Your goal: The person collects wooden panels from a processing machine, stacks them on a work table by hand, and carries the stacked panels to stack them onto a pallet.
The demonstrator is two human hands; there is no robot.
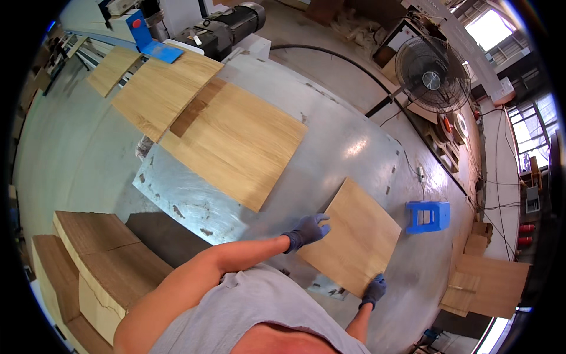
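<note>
A wood-grain panel (355, 233) lies tilted across the right end of the metal table, partly past its edge. My right hand (374, 289), in a dark blue-grey glove, is closed on the panel's near right corner. Also gloved, my left hand (311, 229) is at the panel's left edge with thumb and fingers apart. Whether it touches the edge I cannot tell. Farther left on the table rests a larger panel (239, 141), overlapped at its far left by another wood-grain panel (168, 88).
A metal table (336, 130) spans the middle. Stacked brown boards (118, 253) stand at my left. A black floor fan (432, 79) is at the far right, a blue plastic stool (427, 216) to the right. Beyond the panels are a motor (227, 29) and a blue bracket (156, 44).
</note>
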